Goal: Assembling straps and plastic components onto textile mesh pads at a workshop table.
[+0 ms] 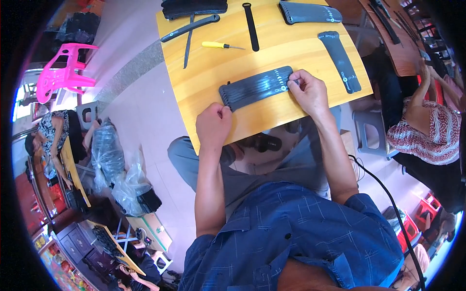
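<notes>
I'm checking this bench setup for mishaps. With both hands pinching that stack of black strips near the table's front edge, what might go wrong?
1. The stack of black strips is held only at its ends by the left hand and right hand; the fanned strips may slip out of line.
2. It lies close to the table edge, so loose strips might drop.
3. The yellow-handled screwdriver could roll.

Black straps (257, 87) stacked on a honey-yellow wooden counter (204, 87), yellow-handled screwdriver (221, 45), bright pink plastic chair (63, 72), blue checked shirt (296, 233)

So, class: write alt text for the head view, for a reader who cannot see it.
A person's left hand and right hand grip opposite ends of a stack of black strips on a wooden table. A yellow-handled screwdriver lies beyond.
</notes>
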